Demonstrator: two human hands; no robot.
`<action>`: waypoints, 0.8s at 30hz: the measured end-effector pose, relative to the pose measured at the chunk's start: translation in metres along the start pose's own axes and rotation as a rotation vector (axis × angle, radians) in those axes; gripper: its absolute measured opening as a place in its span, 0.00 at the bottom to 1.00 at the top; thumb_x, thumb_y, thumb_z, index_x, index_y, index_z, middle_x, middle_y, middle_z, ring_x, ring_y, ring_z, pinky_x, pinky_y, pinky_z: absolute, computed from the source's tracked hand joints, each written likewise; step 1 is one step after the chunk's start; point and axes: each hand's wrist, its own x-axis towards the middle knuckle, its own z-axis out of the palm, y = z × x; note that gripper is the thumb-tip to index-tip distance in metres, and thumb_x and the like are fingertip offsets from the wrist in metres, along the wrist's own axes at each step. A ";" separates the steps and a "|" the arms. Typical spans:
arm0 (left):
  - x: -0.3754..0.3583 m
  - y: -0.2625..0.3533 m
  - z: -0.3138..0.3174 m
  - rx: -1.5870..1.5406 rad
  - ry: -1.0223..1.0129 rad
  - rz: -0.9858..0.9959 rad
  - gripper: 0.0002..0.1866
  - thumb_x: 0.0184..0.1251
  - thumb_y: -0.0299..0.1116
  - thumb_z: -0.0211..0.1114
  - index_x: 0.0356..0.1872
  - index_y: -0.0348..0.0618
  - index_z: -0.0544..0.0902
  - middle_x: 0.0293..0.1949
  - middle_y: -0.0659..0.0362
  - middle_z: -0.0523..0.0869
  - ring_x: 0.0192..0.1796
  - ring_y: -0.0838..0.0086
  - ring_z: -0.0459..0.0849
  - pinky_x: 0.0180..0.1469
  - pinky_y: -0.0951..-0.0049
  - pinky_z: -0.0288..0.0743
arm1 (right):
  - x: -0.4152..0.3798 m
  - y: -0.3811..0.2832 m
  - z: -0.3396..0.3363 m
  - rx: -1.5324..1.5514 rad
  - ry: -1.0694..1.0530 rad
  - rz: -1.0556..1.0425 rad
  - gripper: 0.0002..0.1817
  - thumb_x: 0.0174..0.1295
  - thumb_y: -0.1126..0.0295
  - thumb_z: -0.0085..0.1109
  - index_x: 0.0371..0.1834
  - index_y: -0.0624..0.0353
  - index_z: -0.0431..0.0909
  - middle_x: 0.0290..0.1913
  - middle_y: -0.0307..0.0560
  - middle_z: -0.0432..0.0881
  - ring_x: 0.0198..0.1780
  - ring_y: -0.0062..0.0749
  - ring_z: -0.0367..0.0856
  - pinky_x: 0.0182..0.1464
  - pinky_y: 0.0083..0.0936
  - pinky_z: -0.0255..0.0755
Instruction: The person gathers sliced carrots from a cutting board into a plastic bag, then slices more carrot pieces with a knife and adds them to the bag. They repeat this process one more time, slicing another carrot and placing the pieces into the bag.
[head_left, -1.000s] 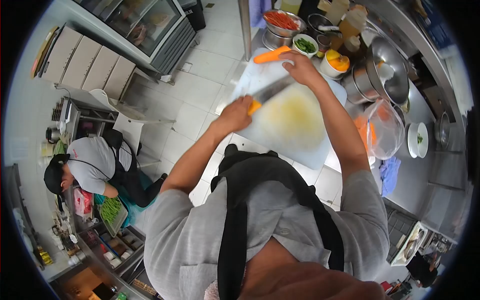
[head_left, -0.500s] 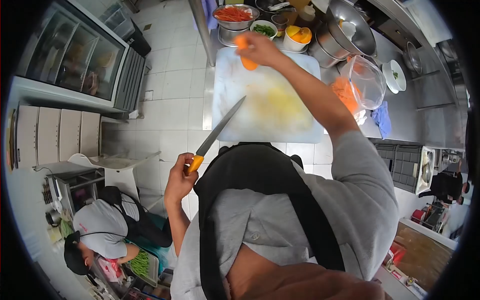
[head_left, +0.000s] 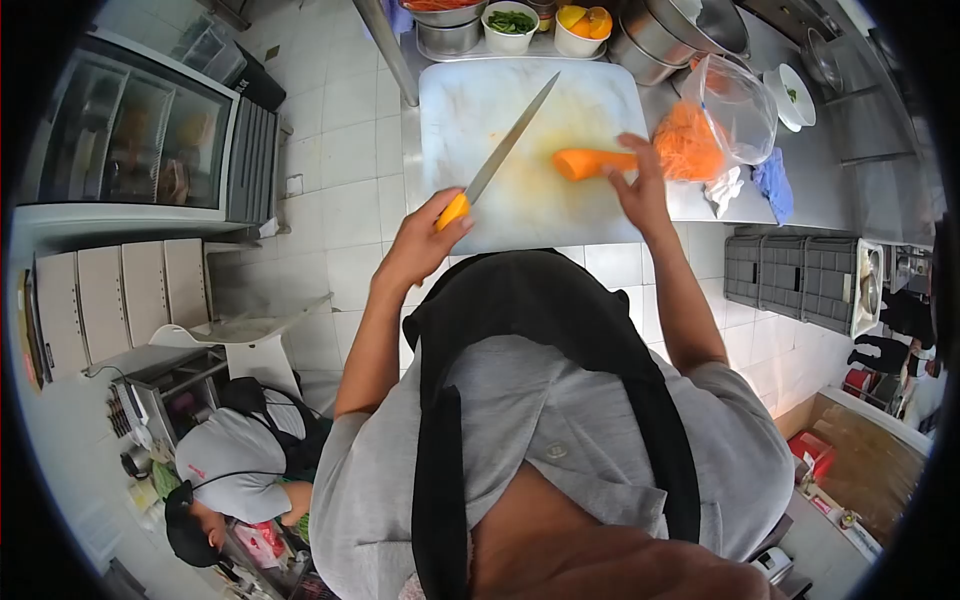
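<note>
My left hand (head_left: 422,243) is closed around the orange handle of a long knife (head_left: 512,140). The blade slants up and right over a white cutting board (head_left: 460,100), tip toward the far edge. At the board's right side my right hand (head_left: 643,185) grips the right end of a peeled carrot (head_left: 585,163), thumb on the near side and fingers on the far side. The carrot lies crosswise, right of the blade. Faint yellow-orange stains mark the board.
Behind the board stand a bowl of green pieces (head_left: 510,22), a tub of yellow and orange pieces (head_left: 583,25) and metal pots (head_left: 640,50). Shredded carrot (head_left: 688,142) spills from a plastic bag (head_left: 738,110) at right, near a blue cloth (head_left: 773,185). Another person (head_left: 235,455) works at lower left.
My right hand has brought the carrot from beyond the board's far edge to its right side. My left hand with the knife has moved up and right, bringing the blade over the board.
</note>
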 end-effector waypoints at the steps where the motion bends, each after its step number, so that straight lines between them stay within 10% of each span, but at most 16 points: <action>1: 0.012 0.000 0.006 0.029 0.014 0.110 0.24 0.72 0.38 0.68 0.66 0.44 0.75 0.31 0.65 0.78 0.25 0.82 0.73 0.26 0.77 0.71 | -0.007 -0.009 -0.004 0.012 -0.223 -0.137 0.26 0.58 0.66 0.72 0.60 0.55 0.74 0.63 0.57 0.76 0.65 0.46 0.74 0.66 0.44 0.65; 4: 0.035 0.006 0.016 0.091 -0.058 0.044 0.25 0.72 0.43 0.65 0.65 0.43 0.75 0.47 0.49 0.85 0.46 0.61 0.83 0.53 0.65 0.76 | -0.003 -0.009 0.002 -0.009 -0.435 -0.315 0.33 0.56 0.71 0.70 0.67 0.48 0.72 0.67 0.48 0.74 0.70 0.47 0.69 0.71 0.46 0.59; 8: 0.045 0.009 0.023 0.111 -0.054 0.011 0.25 0.72 0.43 0.65 0.64 0.43 0.75 0.46 0.49 0.85 0.47 0.59 0.83 0.54 0.65 0.76 | 0.026 -0.004 0.023 -0.015 -0.458 -0.306 0.34 0.56 0.72 0.69 0.68 0.43 0.71 0.66 0.47 0.75 0.70 0.48 0.68 0.72 0.49 0.55; 13: 0.039 0.011 0.018 0.060 0.005 -0.094 0.24 0.72 0.42 0.65 0.64 0.42 0.76 0.38 0.52 0.84 0.33 0.69 0.82 0.40 0.67 0.78 | 0.055 0.000 0.042 -0.040 -0.619 -0.213 0.34 0.56 0.72 0.69 0.68 0.41 0.72 0.67 0.48 0.74 0.72 0.49 0.66 0.75 0.49 0.51; 16: 0.034 -0.001 0.017 -0.001 0.039 -0.035 0.24 0.73 0.40 0.65 0.67 0.46 0.75 0.30 0.63 0.78 0.25 0.81 0.75 0.24 0.76 0.71 | 0.050 0.007 0.033 -0.289 -0.532 -0.615 0.33 0.56 0.70 0.70 0.68 0.39 0.74 0.69 0.49 0.73 0.74 0.51 0.64 0.77 0.47 0.51; 19: 0.029 -0.002 0.020 -0.040 0.060 -0.068 0.22 0.73 0.39 0.64 0.64 0.45 0.75 0.29 0.63 0.77 0.25 0.81 0.74 0.24 0.76 0.71 | 0.045 -0.005 0.021 -0.112 -0.425 -0.336 0.31 0.58 0.67 0.68 0.68 0.45 0.75 0.70 0.50 0.73 0.77 0.49 0.61 0.78 0.42 0.52; 21: 0.031 -0.001 0.020 -0.046 0.049 -0.105 0.22 0.73 0.40 0.64 0.63 0.42 0.75 0.32 0.60 0.80 0.26 0.78 0.76 0.27 0.74 0.73 | 0.041 -0.042 0.032 0.031 -0.492 0.313 0.34 0.56 0.61 0.70 0.68 0.53 0.74 0.71 0.56 0.72 0.76 0.50 0.64 0.76 0.38 0.59; 24: 0.031 0.002 0.019 -0.035 0.050 -0.150 0.22 0.73 0.42 0.64 0.60 0.39 0.75 0.34 0.55 0.83 0.28 0.73 0.79 0.32 0.69 0.75 | 0.041 -0.048 0.051 -0.237 -0.611 0.144 0.34 0.57 0.54 0.68 0.66 0.56 0.75 0.67 0.58 0.73 0.71 0.53 0.68 0.71 0.40 0.65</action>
